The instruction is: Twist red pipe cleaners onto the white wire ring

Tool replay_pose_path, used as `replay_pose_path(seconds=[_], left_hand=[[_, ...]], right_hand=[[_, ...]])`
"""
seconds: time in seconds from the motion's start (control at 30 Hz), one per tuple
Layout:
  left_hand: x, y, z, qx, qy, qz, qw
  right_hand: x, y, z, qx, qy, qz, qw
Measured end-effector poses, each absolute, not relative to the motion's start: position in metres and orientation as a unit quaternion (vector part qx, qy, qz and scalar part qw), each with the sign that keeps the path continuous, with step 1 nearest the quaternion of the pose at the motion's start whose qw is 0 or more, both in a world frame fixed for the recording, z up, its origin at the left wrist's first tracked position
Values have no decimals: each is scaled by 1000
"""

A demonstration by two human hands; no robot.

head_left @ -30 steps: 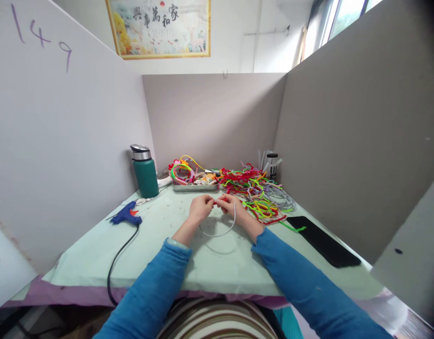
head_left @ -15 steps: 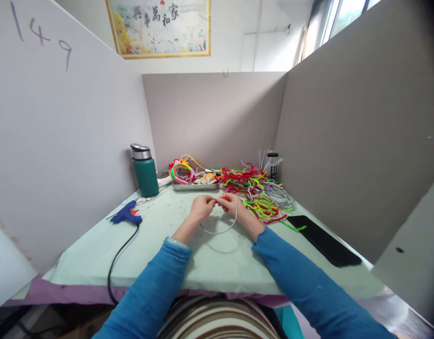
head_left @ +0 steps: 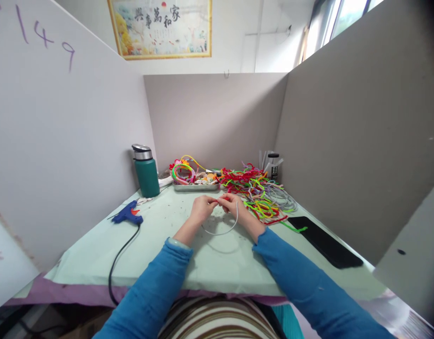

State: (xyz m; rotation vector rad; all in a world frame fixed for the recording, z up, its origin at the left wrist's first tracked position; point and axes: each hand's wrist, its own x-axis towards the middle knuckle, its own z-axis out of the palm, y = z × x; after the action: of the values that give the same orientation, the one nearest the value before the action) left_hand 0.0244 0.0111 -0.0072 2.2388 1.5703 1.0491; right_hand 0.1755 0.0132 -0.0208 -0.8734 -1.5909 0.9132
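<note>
My left hand (head_left: 203,209) and my right hand (head_left: 231,207) meet over the middle of the table, fingertips pinched close together. Between them shows a small bit of red, fuzzy-looking strand (head_left: 217,200), mostly covered by the fingers; it looks like pipe cleaner. A thin pale grey cord (head_left: 226,232) curves down from my right hand and loops back toward my left wrist, above the table. Whether the red strand is wound around the cord is hidden by my fingers. Just beyond my right hand lies a tangled heap of coloured pipe cleaners (head_left: 243,181).
A metal tray (head_left: 196,188) with hoops and small pieces stands at the back. A green bottle (head_left: 147,176) and a blue glue gun (head_left: 127,213) with a black cable are at left. At right lies a black phone-like slab (head_left: 326,242). Grey partitions (head_left: 217,117) enclose the table.
Both hands stay pinched in nearly the same place. The whole view has shifted very slightly; nothing else has visibly moved.
</note>
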Motion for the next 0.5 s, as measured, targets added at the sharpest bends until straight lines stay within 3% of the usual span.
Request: replay_pose_path(seconds=[0.2, 0.5], left_hand=[[25, 11, -7, 751, 539, 369, 98], [25, 9, -6, 709, 526, 396, 254]], right_hand=[[175, 10, -18, -368, -664, 378, 531], [175, 11, -18, -359, -671, 369, 533]])
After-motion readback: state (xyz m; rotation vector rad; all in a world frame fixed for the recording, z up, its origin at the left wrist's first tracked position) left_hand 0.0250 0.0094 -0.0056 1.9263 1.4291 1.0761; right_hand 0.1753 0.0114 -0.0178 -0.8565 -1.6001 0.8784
